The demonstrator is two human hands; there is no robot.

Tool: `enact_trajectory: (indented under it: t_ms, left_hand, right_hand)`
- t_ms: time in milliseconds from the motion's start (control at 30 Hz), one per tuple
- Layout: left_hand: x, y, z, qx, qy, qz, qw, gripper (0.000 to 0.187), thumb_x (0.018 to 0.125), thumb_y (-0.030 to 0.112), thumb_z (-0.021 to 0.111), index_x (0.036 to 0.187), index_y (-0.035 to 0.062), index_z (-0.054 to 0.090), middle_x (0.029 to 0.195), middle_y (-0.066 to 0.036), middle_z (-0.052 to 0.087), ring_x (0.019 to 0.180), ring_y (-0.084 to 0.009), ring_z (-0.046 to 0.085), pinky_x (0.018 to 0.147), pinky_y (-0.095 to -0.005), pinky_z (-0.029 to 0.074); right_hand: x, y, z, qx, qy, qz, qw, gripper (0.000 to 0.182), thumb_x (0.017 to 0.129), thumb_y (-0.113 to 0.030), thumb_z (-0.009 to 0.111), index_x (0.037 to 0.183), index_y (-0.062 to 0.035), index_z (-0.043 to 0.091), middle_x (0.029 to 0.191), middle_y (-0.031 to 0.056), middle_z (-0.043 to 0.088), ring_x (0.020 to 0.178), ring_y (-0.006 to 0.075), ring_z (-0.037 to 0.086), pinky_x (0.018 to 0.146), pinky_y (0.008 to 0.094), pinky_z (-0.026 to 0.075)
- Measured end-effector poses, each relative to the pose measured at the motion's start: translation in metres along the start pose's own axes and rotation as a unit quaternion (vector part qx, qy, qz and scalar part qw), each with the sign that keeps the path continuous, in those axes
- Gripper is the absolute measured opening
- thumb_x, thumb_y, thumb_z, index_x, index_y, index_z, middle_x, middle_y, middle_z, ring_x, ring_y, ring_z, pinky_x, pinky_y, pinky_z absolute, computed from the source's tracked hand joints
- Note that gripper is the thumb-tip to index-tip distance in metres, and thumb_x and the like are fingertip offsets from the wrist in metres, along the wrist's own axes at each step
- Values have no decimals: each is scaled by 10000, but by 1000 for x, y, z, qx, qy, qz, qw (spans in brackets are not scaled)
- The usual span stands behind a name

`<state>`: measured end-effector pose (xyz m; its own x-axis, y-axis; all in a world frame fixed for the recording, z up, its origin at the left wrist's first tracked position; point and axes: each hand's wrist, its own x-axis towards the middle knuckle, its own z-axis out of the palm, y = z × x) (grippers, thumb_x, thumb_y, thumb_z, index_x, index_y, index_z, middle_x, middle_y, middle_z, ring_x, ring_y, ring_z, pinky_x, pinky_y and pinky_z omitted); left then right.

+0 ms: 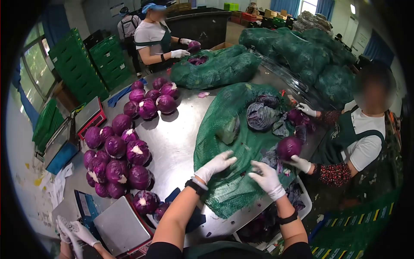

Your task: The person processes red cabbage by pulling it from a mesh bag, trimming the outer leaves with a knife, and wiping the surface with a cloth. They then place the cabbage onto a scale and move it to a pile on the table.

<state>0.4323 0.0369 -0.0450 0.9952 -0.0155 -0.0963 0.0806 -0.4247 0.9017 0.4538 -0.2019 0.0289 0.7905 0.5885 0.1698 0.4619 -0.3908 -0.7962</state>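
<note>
Nearest to me I see a grey scale [122, 226] at the table edge, and beside it a gloved hand of another person [79, 233] in the lower left corner. Just above are my own two hands in white gloves. My left hand [215, 165] lies flat on the green net bag [224, 146] with the fingers spread apart, so it presses the mesh and does not clamp it. My right hand [267, 178] also rests on the same net, fingers a little bent and apart; I cannot tell if it pinches the mesh. The net bag is spread over the steel table [172, 142], in the middle, between me and the worker on the right.

To the left of the net lies a pile of trimmed red cabbages [118, 157], and a second pile [153, 99] sits farther back. On the right a person in a green apron holds one red cabbage [288, 146] with a gloved hand [300, 163], with loose outer leaves [263, 115] lying on the net near it. At the far end another person holds a cabbage [193, 45] beside a full net sack [220, 67]. Green crates [77, 64] are stacked at the left wall.
</note>
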Motion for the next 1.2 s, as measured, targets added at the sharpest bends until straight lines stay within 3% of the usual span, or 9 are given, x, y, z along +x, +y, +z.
enact_trajectory:
  t_ms: [67,133,333,433,667,833,1067,1133,1200]
  left_hand:
    - [29,-25,-7,97,241,72,963,677,890,362,567,1369,-31,293,1325,-217,441,1129,-288,521,952,-352,427]
    - [30,-16,-54,-294,187,-165,923,716,883,382,569,1370,-46,266,1355,-178,396,1182,-248,461,863,-351,496]
    - [-9,-4,-51,-225,-59,-35,972,860,804,308,682,1457,69,175,1473,-163,257,1319,-285,317,1077,-366,279]
    - [-19,-2,-9,-76,-50,10,996,1004,671,381,782,1435,39,226,1453,-224,263,1316,-356,313,1074,-388,284]
    - [-54,-18,11,14,91,46,995,858,639,389,795,1290,-17,410,1232,-223,454,1172,-346,451,1021,-375,351]
    - [-69,-47,34,-136,196,-8,971,774,703,376,763,1278,-2,409,1219,-169,473,1160,-269,463,1015,-342,352]
    - [-148,21,-22,-711,179,42,679,627,890,462,554,1334,58,377,1289,-96,461,1180,-164,455,1038,-328,351]
    - [-174,10,-39,-209,424,111,874,690,890,584,442,1343,67,379,1303,-101,465,1196,-195,468,1058,-363,346]
    - [-215,25,-109,-649,324,123,677,742,867,641,413,1346,76,379,1296,-109,480,1189,-219,482,1045,-383,362]
  right_hand:
    - [17,-16,-3,17,-57,-87,994,411,795,-163,695,1160,-17,574,958,83,644,850,167,623,751,273,490]
    - [21,-21,-19,63,-44,-71,995,387,805,-133,678,1156,-9,571,941,82,639,846,163,621,751,271,490]
    - [47,44,-27,184,-12,91,979,355,794,-49,659,1121,48,559,842,33,584,655,56,541,617,212,470]
    - [66,38,5,32,41,-55,997,372,791,-85,668,1129,26,560,916,114,635,774,161,624,651,249,490]
    - [53,60,51,261,-136,274,915,421,867,-146,580,1259,-18,492,784,9,597,447,62,465,394,198,375]
    - [15,72,102,319,-54,259,910,394,913,-128,527,1272,19,454,892,97,608,408,90,480,361,217,407]
    - [35,-57,67,371,-89,100,919,440,939,-177,510,1320,15,401,1080,178,607,432,68,498,387,184,425]
    - [32,-63,64,372,-92,80,920,441,921,-145,532,1308,28,409,1099,170,600,450,81,509,396,188,430]
    - [29,-60,54,375,-89,61,921,444,902,-113,555,1296,40,417,1118,163,594,468,95,520,404,192,436]
